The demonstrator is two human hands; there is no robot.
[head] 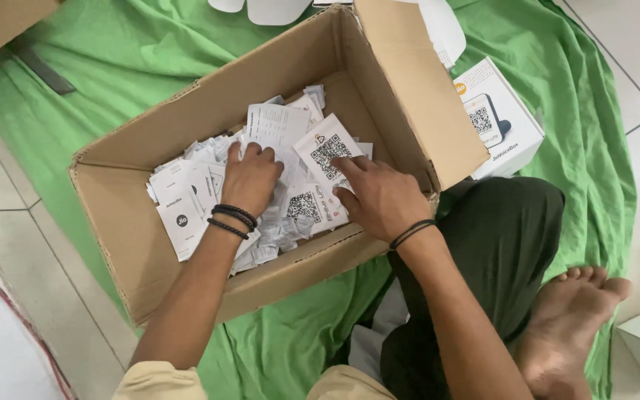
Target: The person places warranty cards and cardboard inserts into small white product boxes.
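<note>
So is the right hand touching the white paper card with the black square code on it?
Touching. The head view shows the right hand with its fingertips pressed onto the white paper card with the black square code, no gap between them.

Both hands down, side by side.
Left hand knuckles up, fingers curled; right hand palm down, fingers spread flat.

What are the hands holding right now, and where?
Both the left hand and right hand rest on white paper leaflets inside the brown cardboard box; any actual grip cannot be told.
</note>
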